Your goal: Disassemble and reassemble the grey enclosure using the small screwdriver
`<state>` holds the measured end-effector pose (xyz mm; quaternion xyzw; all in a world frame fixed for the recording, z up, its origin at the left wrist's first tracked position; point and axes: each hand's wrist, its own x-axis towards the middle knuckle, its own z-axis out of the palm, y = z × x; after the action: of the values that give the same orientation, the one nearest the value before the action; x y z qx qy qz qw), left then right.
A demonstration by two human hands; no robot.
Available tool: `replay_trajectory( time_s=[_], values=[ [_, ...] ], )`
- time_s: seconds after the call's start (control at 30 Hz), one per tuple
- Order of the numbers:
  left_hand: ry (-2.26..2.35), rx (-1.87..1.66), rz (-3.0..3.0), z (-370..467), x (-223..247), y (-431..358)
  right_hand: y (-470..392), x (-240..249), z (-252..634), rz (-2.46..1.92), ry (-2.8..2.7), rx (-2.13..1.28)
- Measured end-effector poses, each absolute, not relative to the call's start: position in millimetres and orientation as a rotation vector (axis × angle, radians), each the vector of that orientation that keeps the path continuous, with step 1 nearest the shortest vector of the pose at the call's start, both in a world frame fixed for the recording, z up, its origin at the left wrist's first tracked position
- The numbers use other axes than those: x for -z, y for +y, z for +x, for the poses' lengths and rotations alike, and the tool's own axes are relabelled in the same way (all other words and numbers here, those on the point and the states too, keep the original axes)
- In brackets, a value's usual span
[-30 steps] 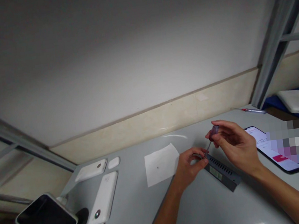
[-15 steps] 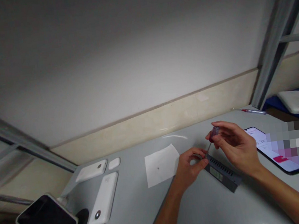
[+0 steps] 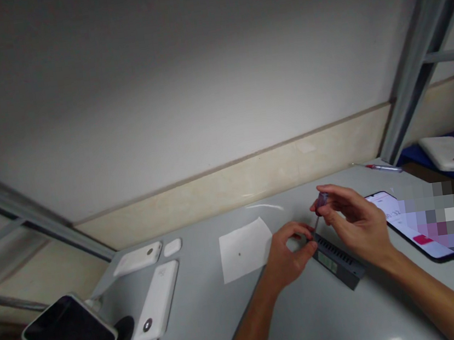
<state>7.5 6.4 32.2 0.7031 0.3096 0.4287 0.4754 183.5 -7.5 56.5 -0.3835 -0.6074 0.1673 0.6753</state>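
Observation:
A dark grey slotted box (image 3: 337,261) with a pale label on its side lies on the grey table. Closed around its far left end are the fingers of my left hand (image 3: 289,253). Above that same end, my right hand (image 3: 355,223) pinches the purple-red handle of a small screwdriver (image 3: 320,200). The screwdriver's thin shaft slants down to the box's end, between my left fingertips, which hide its tip. Left of my left hand lies a white paper sheet (image 3: 243,253) with a tiny dark speck on it.
White power banks (image 3: 156,300) and a small white case (image 3: 172,247) lie at the left, near a phone on a stand (image 3: 70,338). At the right are a lit phone (image 3: 414,229) with a cable and a second screwdriver (image 3: 384,168). A wall borders the table's back.
My right hand and the screwdriver handle have shifted slightly left, so the shaft is a little more upright. My left hand stays at the end of the box.

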Motion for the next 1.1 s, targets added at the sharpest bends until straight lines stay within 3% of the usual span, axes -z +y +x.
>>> replay_trajectory(
  time_s=[1.1],
  values=[
    [0.722,-1.015,1.715,4.7,-29.7,11.3,-7.6,-54.0,185.5,-0.952,-1.458,-0.309]
  ],
)
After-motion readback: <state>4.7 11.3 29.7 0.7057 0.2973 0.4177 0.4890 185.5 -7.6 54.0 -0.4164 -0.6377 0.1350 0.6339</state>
